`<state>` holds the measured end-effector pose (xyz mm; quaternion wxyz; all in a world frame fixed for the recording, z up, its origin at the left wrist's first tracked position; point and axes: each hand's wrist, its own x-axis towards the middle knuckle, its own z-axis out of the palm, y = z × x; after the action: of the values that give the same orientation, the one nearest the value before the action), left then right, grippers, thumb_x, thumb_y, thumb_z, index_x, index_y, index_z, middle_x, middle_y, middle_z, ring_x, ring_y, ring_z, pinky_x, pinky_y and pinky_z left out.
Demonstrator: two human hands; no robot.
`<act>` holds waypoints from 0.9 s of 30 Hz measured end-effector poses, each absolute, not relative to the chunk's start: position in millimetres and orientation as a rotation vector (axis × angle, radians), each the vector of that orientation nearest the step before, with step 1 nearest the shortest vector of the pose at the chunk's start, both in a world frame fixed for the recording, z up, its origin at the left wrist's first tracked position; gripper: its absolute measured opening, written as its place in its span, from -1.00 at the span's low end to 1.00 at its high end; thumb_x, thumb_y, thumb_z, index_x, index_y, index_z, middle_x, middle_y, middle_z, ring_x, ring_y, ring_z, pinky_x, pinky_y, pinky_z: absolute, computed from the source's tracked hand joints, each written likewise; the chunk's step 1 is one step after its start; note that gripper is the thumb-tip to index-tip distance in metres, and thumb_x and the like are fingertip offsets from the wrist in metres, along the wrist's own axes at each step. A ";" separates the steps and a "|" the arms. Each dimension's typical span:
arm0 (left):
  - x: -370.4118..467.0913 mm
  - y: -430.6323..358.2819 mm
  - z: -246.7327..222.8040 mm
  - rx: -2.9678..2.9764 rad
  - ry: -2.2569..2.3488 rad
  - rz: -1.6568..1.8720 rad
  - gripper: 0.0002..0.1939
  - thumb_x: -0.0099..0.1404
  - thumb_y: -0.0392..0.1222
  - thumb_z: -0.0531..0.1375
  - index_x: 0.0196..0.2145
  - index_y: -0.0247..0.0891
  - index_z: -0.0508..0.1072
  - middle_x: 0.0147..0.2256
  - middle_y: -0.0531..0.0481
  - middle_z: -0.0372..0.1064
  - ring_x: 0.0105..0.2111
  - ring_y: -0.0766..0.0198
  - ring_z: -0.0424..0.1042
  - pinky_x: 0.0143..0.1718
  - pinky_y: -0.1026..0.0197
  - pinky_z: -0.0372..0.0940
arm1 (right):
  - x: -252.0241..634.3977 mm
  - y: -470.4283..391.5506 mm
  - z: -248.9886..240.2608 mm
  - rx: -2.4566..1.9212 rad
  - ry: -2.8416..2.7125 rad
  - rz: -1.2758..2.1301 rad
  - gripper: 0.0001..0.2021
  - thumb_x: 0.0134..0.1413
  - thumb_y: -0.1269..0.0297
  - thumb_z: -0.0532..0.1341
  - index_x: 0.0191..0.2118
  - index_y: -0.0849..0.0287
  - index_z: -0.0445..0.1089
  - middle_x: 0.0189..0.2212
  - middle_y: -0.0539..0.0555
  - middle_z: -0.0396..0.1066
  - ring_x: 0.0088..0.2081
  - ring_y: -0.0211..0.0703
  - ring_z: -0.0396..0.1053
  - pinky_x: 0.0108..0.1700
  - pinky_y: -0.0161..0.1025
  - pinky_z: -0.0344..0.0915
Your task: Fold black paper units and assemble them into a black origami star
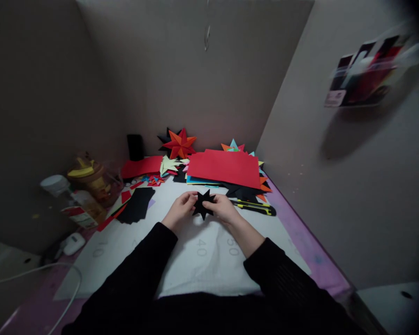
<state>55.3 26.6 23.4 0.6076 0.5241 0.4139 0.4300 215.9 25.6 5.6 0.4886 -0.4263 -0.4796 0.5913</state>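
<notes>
Between my two hands is a small black paper star [204, 210] with several points, held up over the white sheet. My left hand [182, 208] pinches its left side with thumb and fingers. On the other side, my right hand [223, 208] grips it, the thumb lying flat across the star's face. A yellow and black utility knife [256, 206] lies just right of my right hand. To the left of my left hand rests a stack of black paper pieces [137, 204]. Beyond my hands sits a stack of red paper [225, 168].
Folded paper stars [181, 143] lean on the back wall. A bottle [87, 204] and a brown container with a yellow top [91, 177] stand at the left. A white cable [75, 279] loops over the front left corner. Walls close in the table.
</notes>
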 end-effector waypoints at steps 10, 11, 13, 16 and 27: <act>52.7 30.8 18.2 1.219 1.051 1.023 -0.70 -0.08 -0.14 0.33 -0.58 -0.34 0.28 -0.68 0.11 0.27 -0.67 0.45 0.22 -0.60 0.37 0.06 | 208.7 25.6 1.0 -1.092 -1.217 1.042 -0.64 -0.29 0.36 0.24 -0.24 0.10 0.20 -0.34 -0.03 0.29 -0.36 -0.25 0.29 -0.35 -0.30 0.24; 53.1 31.6 17.2 1.167 1.042 1.058 -0.69 -0.08 -0.14 0.33 -0.58 -0.33 0.27 -0.67 0.11 0.29 -0.66 0.45 0.24 -0.59 0.37 0.09 | 208.6 26.1 1.6 -1.072 -1.167 1.085 -0.61 -0.31 0.34 0.25 -0.22 0.10 0.19 -0.33 -0.03 0.28 -0.39 -0.27 0.29 -0.37 -0.30 0.24; 54.4 32.3 16.0 1.077 1.011 1.103 -0.68 -0.09 -0.13 0.34 -0.55 -0.34 0.28 -0.64 0.10 0.32 -0.62 0.43 0.29 -0.53 0.36 0.15 | 208.8 26.2 3.8 -1.042 -1.109 1.193 -0.62 -0.30 0.28 0.27 -0.25 0.11 0.21 -0.41 -0.04 0.28 -0.48 -0.29 0.26 -0.44 -0.30 0.23; 57.2 31.0 15.1 0.973 0.946 1.124 -0.67 -0.10 -0.14 0.36 -0.48 -0.34 0.31 -0.56 0.07 0.37 -0.53 0.38 0.36 -0.42 0.30 0.24 | 208.6 24.2 6.9 -1.068 -1.129 1.249 -0.75 -0.25 0.16 0.27 -0.46 0.17 0.25 -0.61 -0.08 0.22 -0.60 -0.31 0.18 -0.55 -0.34 0.13; 46.7 33.0 22.5 0.926 0.785 0.905 -0.67 0.04 -0.01 0.28 -0.40 -0.36 0.39 -0.55 0.09 0.27 -0.60 0.45 0.22 -0.44 0.26 0.29 | 212.6 24.7 8.3 -1.169 -1.243 1.125 -0.77 -0.21 0.16 0.24 -0.59 0.19 0.24 -0.71 -0.11 0.17 -0.65 -0.34 0.11 -0.61 -0.37 0.02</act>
<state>46.7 33.0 22.5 0.7269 0.4200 0.3561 0.4104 212.6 24.7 8.3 0.5217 -0.4881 -0.5190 0.4694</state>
